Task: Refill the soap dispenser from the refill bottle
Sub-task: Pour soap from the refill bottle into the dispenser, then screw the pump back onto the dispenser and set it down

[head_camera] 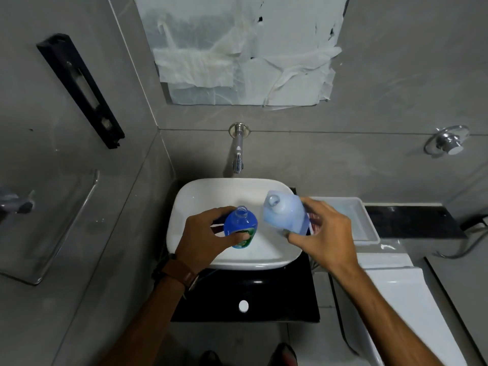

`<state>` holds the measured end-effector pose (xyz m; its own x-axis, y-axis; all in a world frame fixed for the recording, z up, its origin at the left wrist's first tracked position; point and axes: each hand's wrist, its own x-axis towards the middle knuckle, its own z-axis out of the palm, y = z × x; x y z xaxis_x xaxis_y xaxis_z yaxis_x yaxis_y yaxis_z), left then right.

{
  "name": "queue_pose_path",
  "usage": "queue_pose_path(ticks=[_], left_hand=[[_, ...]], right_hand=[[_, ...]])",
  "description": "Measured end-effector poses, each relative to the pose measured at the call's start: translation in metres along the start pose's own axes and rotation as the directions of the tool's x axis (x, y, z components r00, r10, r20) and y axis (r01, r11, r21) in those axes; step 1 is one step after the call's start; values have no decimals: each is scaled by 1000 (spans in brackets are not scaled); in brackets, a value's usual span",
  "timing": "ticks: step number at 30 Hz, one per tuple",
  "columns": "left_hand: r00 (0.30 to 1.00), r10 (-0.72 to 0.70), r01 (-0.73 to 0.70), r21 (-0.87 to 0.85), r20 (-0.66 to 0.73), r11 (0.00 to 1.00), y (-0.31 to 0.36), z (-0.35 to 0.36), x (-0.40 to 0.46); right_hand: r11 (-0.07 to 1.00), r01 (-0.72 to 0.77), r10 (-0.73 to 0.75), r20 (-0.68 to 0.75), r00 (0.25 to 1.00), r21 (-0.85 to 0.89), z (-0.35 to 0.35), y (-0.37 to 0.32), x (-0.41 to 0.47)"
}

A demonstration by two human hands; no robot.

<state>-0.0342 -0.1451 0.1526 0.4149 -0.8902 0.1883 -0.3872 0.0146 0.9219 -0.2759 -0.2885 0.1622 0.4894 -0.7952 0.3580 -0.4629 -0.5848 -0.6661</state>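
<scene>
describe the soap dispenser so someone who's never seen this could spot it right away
Look at the white basin under the wall tap. Above it the left hand holds the soap dispenser: small, deep blue, green label, open neck. The refill bottle in the right hand is larger and paler.

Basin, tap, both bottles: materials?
Basin: glossy white, probably glazed ceramic; soft highlights on the rim.
Tap: polished metal, mirror-like sheen.
Soap dispenser in the left hand: clear blue plastic, printed label, neck open.
Refill bottle in the right hand: translucent pale-blue plastic, likely squeezable.
</scene>
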Motion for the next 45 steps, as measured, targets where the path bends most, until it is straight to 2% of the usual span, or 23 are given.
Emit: queue_pose_path(ticks=[3,6,11,17,20,29,45], left_hand=[[997,-71,71,-4,-17,997,-26,-1,-23],[988,-152,152,20,-24,988,-53,-3,-49],[954,-296,298,64,-45,952,-101,-6,-88],[894,-447,444,100,9,890,-152,-2,-118],[870,-492,487,102,26,867,-169,5,-124],[832,-553,549,88,31,831,-193,16,-121],[834,-549,543,94,52,834,-210,23,-120]], right_hand=[[972,-171,155,104,982,164,15,28,-38],[916,-329,287,197,937,228,27,52,-75],[823,-503,426,300,854,263,40,79,-120],[707,-655,551,372,747,268,55,102,-143],[676,-688,570,404,715,264,61,116,-148],[668,-704,569,442,693,242,79,135,-147],[670,-701,586,405,702,245,87,159,-158]])
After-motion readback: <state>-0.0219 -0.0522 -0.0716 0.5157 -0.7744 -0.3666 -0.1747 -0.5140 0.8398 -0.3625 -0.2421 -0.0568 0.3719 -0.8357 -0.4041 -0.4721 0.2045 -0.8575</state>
